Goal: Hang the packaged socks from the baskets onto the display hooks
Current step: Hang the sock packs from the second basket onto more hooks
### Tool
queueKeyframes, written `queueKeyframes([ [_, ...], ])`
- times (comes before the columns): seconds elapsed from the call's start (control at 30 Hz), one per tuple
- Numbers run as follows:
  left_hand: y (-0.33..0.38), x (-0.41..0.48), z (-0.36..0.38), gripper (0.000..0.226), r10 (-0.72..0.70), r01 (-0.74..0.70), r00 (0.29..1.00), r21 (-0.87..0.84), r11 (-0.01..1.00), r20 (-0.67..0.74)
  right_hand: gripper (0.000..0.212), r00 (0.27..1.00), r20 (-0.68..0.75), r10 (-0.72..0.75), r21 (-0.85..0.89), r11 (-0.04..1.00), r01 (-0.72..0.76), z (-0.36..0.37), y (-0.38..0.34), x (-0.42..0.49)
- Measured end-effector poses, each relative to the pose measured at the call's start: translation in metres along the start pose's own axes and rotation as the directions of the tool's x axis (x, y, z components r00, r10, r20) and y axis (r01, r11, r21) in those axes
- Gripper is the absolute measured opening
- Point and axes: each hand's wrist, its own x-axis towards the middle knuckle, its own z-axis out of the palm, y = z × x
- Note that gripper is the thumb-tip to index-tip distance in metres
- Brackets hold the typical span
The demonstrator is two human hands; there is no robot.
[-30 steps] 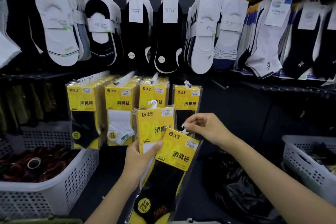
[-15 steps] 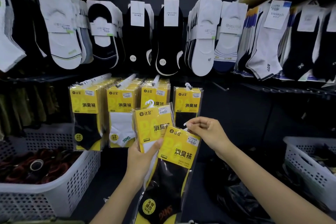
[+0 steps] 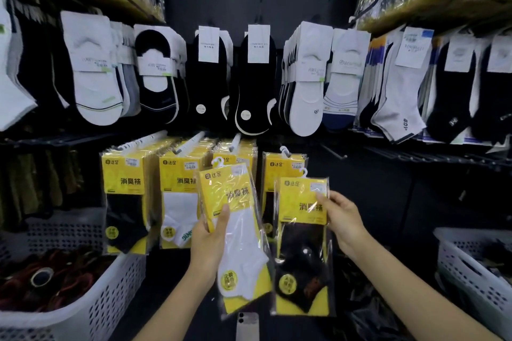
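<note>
My left hand (image 3: 209, 241) grips a yellow pack of white socks (image 3: 238, 232) by its left edge, thumb across the front. Beside it, my right hand (image 3: 342, 219) pinches the top right corner of a yellow pack of black socks (image 3: 303, 246), held upright with its white hanger hook at the top. Both packs hang in front of the lower row of display hooks (image 3: 235, 141), where matching yellow packs (image 3: 124, 196) fill three hooks. A single pack (image 3: 279, 171) hangs on the fourth hook, just behind the pack in my right hand.
A white basket (image 3: 91, 310) with dark red items stands at lower left. Another white basket (image 3: 476, 277) sits at lower right. Loose socks on cards (image 3: 91, 69) fill the upper hooks. An unused hook (image 3: 332, 151) sticks out right of the yellow packs. Black plastic lies on the floor.
My right hand has pulled the black-sock pack off the stack to the right and turned it upright. The white-sock pack in my left hand now shows fully.
</note>
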Motion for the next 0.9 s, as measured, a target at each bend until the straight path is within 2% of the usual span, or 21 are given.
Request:
queueKeyframes([
  [0.1, 0.011, 0.015, -0.005, 0.027, 0.05, -0.05, 0.999, 0.026, 0.998, -0.021, 0.012, 0.995, -0.049, -0.082, -0.063, 0.995, 0.079, 0.006, -0.013, 0.026],
  [0.2, 0.017, 0.025, -0.009, 0.023, 0.065, -0.063, 0.997, 0.038, 0.997, -0.037, 0.014, 0.992, -0.034, -0.125, -0.062, 0.991, 0.122, 0.018, -0.019, 0.045],
  [0.33, 0.013, 0.028, -0.015, 0.017, 0.076, -0.074, 0.996, 0.055, 0.996, -0.051, 0.015, 0.991, 0.021, -0.131, -0.07, 0.989, 0.132, 0.035, -0.009, 0.062],
  [0.4, 0.012, 0.028, -0.018, 0.016, 0.079, -0.075, 0.995, 0.076, 0.994, -0.065, 0.014, 0.993, 0.002, -0.115, -0.074, 0.991, 0.115, 0.041, -0.001, 0.068],
  [0.5, 0.012, 0.028, -0.019, 0.017, 0.061, -0.056, 0.996, 0.088, 0.995, -0.063, 0.022, 0.987, -0.153, -0.044, -0.051, 0.998, 0.036, 0.044, 0.011, 0.075],
  [0.57, 0.013, 0.027, -0.017, 0.014, 0.052, -0.045, 0.997, 0.093, 0.995, -0.064, 0.032, 0.953, -0.304, 0.012, -0.078, 0.996, -0.037, 0.041, 0.019, 0.076],
  [0.63, 0.013, 0.026, -0.016, 0.008, 0.042, -0.038, 0.998, 0.081, 0.996, -0.05, 0.04, 0.932, -0.36, 0.037, -0.129, 0.988, -0.089, 0.036, 0.025, 0.07],
  [0.7, 0.011, 0.025, -0.013, 0.008, 0.014, -0.013, 1.0, 0.052, 0.999, -0.022, 0.038, 0.965, -0.258, 0.037, -0.128, 0.989, -0.072, 0.034, 0.029, 0.06],
  [0.77, 0.009, 0.024, -0.007, 0.009, -0.013, 0.013, 1.0, 0.05, 0.999, -0.008, 0.031, 0.996, -0.087, 0.008, -0.104, 0.994, -0.017, 0.036, 0.027, 0.046],
  [0.9, 0.002, 0.019, 0.008, 0.019, -0.068, 0.066, 0.997, 0.069, 0.995, 0.021, 0.023, 0.971, 0.239, -0.029, -0.08, 0.996, 0.05, 0.05, 0.02, 0.016],
])
